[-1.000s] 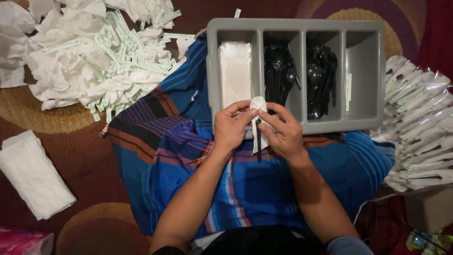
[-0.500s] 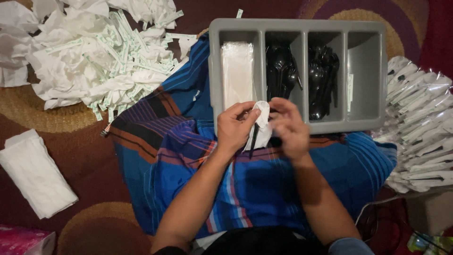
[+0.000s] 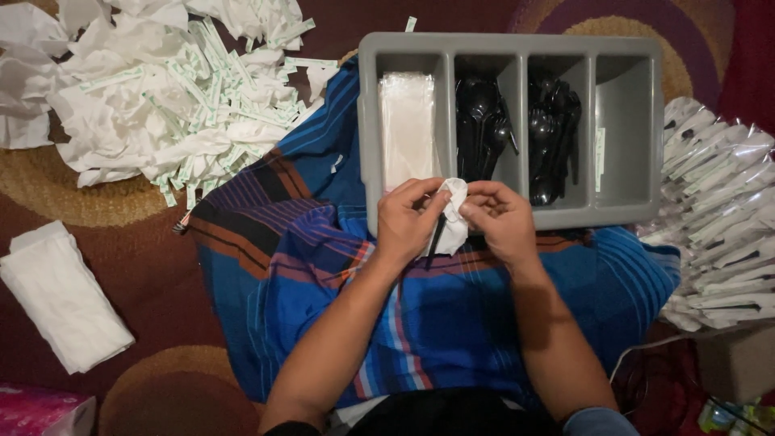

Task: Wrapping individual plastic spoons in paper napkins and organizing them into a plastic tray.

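— Napkin (image 3: 454,211) and black plastic utensil (image 3: 436,236) are sitting together between both hands, just in front of the grey tray's near wall (image 3: 367,129), over the blue striped cloth (image 3: 323,266). What could be going wrong?

— Going left to right: the left hand (image 3: 408,222) is pinching the napkin against the utensil's handle, and the right hand (image 3: 500,222) is gripping the napkin's other edge with curled fingers. If either pinch is loosening, I'd judge the wrap is springing open (thin paper tends to), or the utensil is sliding out downward.

— And tearing?

— Possible, if the hands are pulling against each other too hard.

— How is it looking?

— White, crumpled, bunching at the top; the dark handle is poking out below, tilting slightly left.
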